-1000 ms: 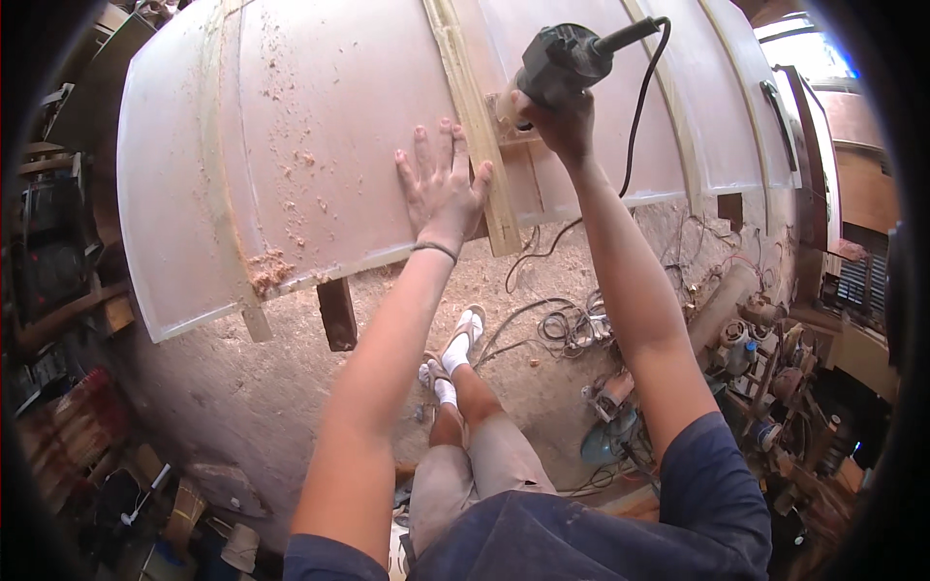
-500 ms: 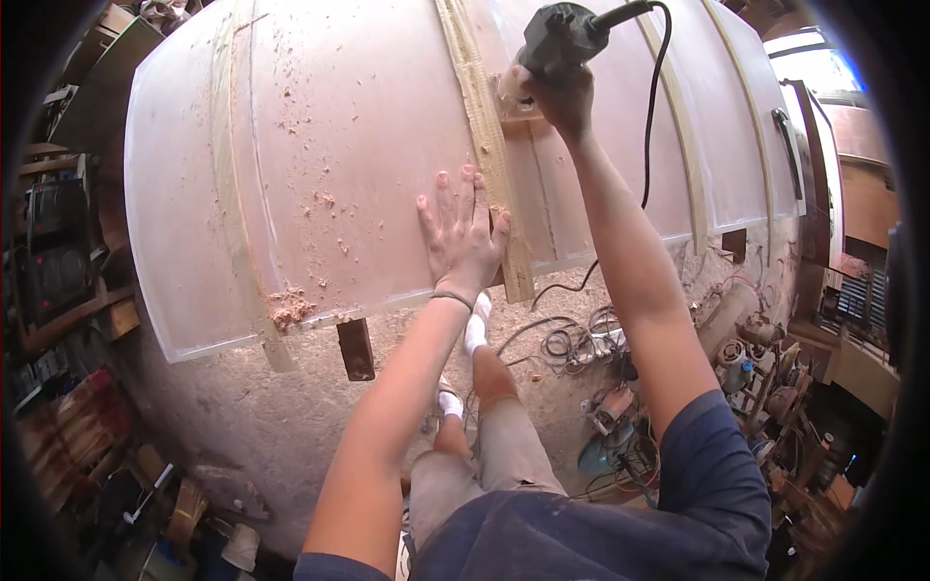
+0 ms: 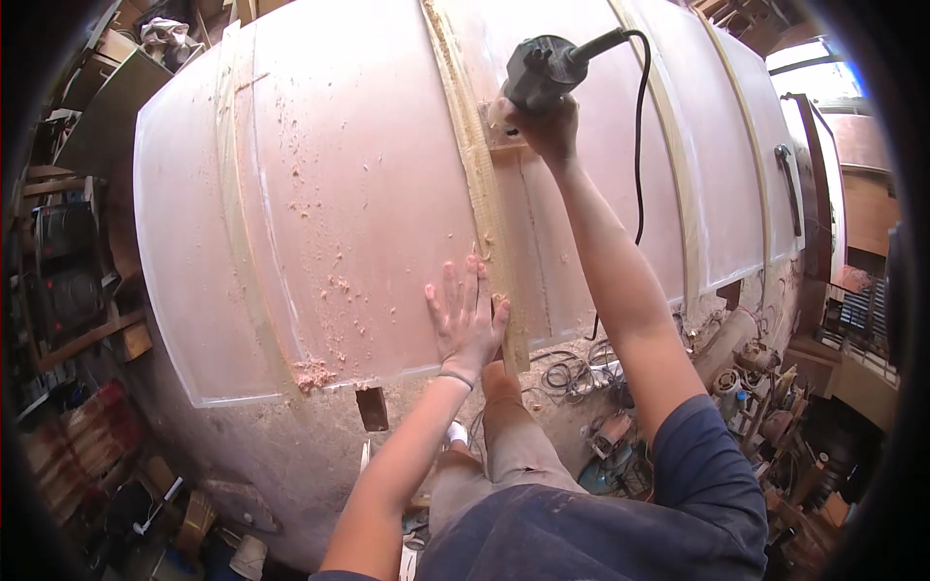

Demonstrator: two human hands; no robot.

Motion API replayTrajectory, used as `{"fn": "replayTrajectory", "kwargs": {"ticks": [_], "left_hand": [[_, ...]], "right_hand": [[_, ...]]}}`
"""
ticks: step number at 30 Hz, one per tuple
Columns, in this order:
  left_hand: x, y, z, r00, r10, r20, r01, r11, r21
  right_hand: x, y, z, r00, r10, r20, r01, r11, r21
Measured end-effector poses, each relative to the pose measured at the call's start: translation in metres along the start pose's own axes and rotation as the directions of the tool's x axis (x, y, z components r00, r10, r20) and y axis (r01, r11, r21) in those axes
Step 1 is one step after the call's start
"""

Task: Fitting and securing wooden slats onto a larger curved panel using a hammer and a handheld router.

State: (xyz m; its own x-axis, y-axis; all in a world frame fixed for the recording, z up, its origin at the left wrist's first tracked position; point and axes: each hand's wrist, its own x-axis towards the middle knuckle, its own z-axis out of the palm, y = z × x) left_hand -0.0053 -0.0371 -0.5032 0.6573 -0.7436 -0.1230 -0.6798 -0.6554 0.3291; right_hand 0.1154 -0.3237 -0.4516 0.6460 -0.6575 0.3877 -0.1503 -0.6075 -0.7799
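Note:
My right hand (image 3: 550, 131) is closed around the body of a dark corded trim router (image 3: 539, 76). The tool's base rests against the right side of a long pale wooden strip (image 3: 463, 145), over a large pinkish panel (image 3: 373, 184). My right fingers are partly hidden behind the tool. My left hand (image 3: 469, 324) lies flat on the panel near its front edge, fingers spread, with the thumb at the strip's left side. Wood shavings (image 3: 313, 374) gather by the front edge, and more are scattered over the panel left of the strip.
The black power cord (image 3: 643, 126) loops down from the router past my right forearm. More wooden strips (image 3: 675, 145) cross the panel. Coiled cables (image 3: 572, 376) and tools (image 3: 613, 434) lie on the floor at the right. Stacked wood and clutter (image 3: 73, 426) stand at the left.
My view has shifted, so the panel sits lower in it. The router is farther from my left hand along the strip. My left hand remains flat by the front edge.

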Motion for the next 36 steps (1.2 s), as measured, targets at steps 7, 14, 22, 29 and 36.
{"fn": "replayTrajectory", "kwargs": {"ticks": [7,14,22,29,36], "left_hand": [[0.0,-0.001,0.001,1.0,-0.006,0.019,0.006,1.0,0.004],[0.004,0.001,0.002,1.0,-0.007,0.022,0.008,1.0,-0.026],[-0.002,-0.002,0.003,0.995,-0.018,0.097,0.019,1.0,-0.01],[-0.005,-0.001,0.008,0.996,-0.014,0.092,0.014,1.0,0.004],[-0.006,-0.004,0.009,0.995,-0.022,0.099,0.019,0.999,0.031]], "right_hand": [[0.044,0.014,0.019,1.0,0.009,0.001,-0.009,0.997,0.074],[0.106,0.031,0.044,0.987,-0.157,-0.036,0.15,0.976,-0.159],[0.159,0.031,0.069,0.965,-0.248,-0.085,0.231,0.957,-0.174],[0.201,0.065,0.087,0.998,-0.046,0.053,0.048,0.998,-0.04],[0.237,0.068,0.112,0.996,0.059,0.063,-0.073,0.964,0.255]]}}
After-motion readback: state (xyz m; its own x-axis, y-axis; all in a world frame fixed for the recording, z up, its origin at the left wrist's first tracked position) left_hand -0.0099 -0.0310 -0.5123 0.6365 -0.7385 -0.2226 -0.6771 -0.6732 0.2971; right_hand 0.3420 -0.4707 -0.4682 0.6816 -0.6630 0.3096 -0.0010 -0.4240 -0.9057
